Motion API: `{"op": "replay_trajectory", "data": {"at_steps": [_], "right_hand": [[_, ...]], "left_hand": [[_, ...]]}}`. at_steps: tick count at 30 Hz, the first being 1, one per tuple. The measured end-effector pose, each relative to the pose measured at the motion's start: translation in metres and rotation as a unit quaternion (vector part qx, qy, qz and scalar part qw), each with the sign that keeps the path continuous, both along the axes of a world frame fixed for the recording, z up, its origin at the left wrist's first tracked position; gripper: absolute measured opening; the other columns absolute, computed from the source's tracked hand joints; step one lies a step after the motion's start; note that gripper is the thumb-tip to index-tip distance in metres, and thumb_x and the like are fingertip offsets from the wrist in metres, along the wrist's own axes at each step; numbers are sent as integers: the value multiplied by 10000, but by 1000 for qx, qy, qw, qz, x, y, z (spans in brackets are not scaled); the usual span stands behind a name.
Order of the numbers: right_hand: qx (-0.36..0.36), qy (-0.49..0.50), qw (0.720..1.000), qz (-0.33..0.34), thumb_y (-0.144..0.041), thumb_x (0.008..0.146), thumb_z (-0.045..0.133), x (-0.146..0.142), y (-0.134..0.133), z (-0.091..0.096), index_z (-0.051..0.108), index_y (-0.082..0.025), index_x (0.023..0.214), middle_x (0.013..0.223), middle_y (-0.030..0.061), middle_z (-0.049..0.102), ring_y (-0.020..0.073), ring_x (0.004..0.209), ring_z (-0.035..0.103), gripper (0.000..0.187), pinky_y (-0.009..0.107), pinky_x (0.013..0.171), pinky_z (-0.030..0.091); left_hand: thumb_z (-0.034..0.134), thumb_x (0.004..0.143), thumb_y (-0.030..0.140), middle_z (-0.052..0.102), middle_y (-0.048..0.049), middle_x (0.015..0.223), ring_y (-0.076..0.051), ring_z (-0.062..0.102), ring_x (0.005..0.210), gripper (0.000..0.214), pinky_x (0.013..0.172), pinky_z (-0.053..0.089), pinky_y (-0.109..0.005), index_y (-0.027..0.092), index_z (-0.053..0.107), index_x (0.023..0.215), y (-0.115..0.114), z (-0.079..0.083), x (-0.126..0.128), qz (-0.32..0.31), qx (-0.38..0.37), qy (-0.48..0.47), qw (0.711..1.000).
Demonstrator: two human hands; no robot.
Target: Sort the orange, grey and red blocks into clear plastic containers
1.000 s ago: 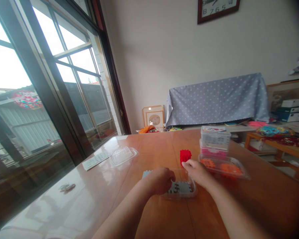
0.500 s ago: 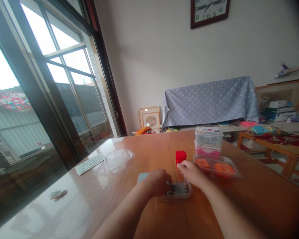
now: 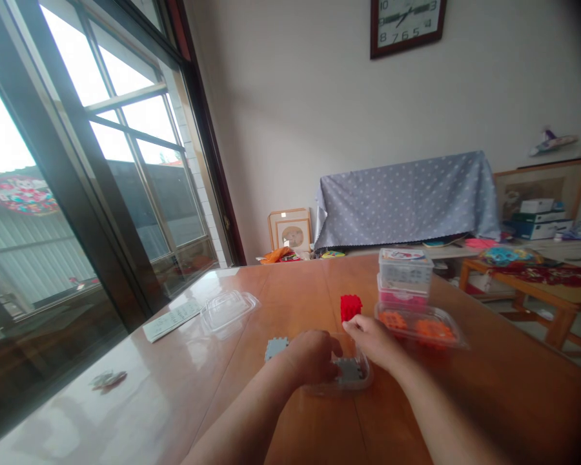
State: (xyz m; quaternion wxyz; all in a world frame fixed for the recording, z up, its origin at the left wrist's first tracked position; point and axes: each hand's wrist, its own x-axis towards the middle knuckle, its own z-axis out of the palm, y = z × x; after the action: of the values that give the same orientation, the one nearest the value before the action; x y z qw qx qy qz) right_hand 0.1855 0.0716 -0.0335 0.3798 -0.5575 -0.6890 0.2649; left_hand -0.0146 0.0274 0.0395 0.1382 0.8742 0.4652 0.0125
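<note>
My left hand (image 3: 314, 355) reaches over a clear plastic tray (image 3: 365, 381), its fingers bent down among grey notched pieces (image 3: 350, 370). The hand is closed, but I cannot make out what its fingertips hold. Another grey notched piece (image 3: 275, 348) lies on the table just left of that wrist. Between thumb and fingers, my right hand (image 3: 372, 338) pinches a red block with toothed edges (image 3: 351, 309) upright near the tray's far right corner.
To the right stands a clear tray (image 3: 458, 336) with orange pieces (image 3: 433, 328); lidded boxes (image 3: 405, 274) are stacked behind it. At left are a clear lid (image 3: 230, 309), a printed sheet (image 3: 172, 321) and a small plastic bundle (image 3: 109, 380). Windows (image 3: 126, 142) flank the table.
My left hand has shifted slightly right over the tray, uncovering more of the grey piece beside its wrist. My right hand keeps the red block in nearly the same place.
</note>
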Motion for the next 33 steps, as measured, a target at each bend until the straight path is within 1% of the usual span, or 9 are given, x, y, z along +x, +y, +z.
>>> {"op": "replay_trajectory", "data": {"at_steps": [5, 10, 13, 17, 22, 26, 29, 31, 33], "right_hand": [[-4, 4, 1000, 1, -501, 918, 509, 0, 1, -1, 642, -205, 741, 695, 8, 669, 183, 674, 584, 371, 274, 648, 389], [0, 10, 1000, 5, -491, 916, 518, 0, 2, -2, 648, -202, 741, 700, 15, 681, 193, 700, 611, 362, 270, 642, 383], [0, 17, 1000, 5, -488, 917, 515, -2, 1, -3, 620, -201, 713, 663, 6, 651, 186, 679, 596, 368, 265, 626, 366], [6, 29, 1000, 2, -486, 920, 508, -3, 1, -4, 599, -204, 703, 648, -3, 625, 179, 663, 572, 367, 262, 617, 355], [0, 29, 1000, 5, -505, 917, 508, -2, 3, -5, 599, -204, 705, 638, -8, 605, 176, 659, 560, 379, 259, 607, 348], [2, 23, 1000, -4, -531, 921, 498, -3, 7, -9, 594, -202, 709, 624, -20, 558, 161, 633, 517, 403, 254, 592, 333], [11, 31, 999, -11, -554, 931, 468, -5, 11, -14, 594, -205, 718, 612, -26, 539, 155, 611, 494, 428, 253, 590, 334], [13, 36, 999, -19, -570, 934, 454, -6, 14, -18, 567, -211, 703, 592, -30, 525, 154, 595, 493, 441, 253, 582, 330], [15, 36, 999, -26, -587, 928, 452, -6, 16, -22, 545, -215, 688, 573, -30, 517, 157, 590, 501, 452, 253, 568, 319]], "left_hand": [[793, 709, 436, 761, -44, 924, -234, 680, 789, 301, 683, 471, -292, 294, 783, 974, 10, -9, 7, -39, 21, -1, 999], [810, 681, 483, 769, -45, 945, -273, 695, 871, 376, 816, 495, -353, 327, 783, 1023, 15, -16, 11, -43, 48, 38, 997], [780, 706, 502, 776, -34, 928, -287, 704, 884, 372, 885, 488, -399, 329, 777, 1035, 15, -15, 14, -46, 65, 75, 994], [751, 731, 534, 783, -35, 920, -285, 714, 863, 353, 916, 483, -421, 319, 779, 1010, 13, -12, 18, -52, 76, 102, 991], [785, 717, 512, 785, -20, 919, -291, 719, 874, 377, 910, 479, -415, 322, 767, 1042, 9, -7, 16, -23, 77, 72, 994], [726, 812, 424, 769, -2, 901, -240, 706, 831, 286, 884, 467, -378, 304, 744, 1070, -10, 5, 13, 33, 100, -33, 994], [645, 881, 320, 743, -10, 909, -220, 686, 845, 154, 844, 456, -356, 280, 727, 1004, -35, 6, 7, 71, 180, -127, 973], [609, 905, 275, 727, -30, 925, -230, 674, 882, 140, 811, 457, -352, 270, 708, 1003, -52, -4, 0, 95, 253, -174, 947], [621, 895, 272, 721, -53, 942, -237, 673, 881, 156, 763, 467, -344, 266, 696, 1033, -66, -25, -10, 86, 327, -201, 920]]}}
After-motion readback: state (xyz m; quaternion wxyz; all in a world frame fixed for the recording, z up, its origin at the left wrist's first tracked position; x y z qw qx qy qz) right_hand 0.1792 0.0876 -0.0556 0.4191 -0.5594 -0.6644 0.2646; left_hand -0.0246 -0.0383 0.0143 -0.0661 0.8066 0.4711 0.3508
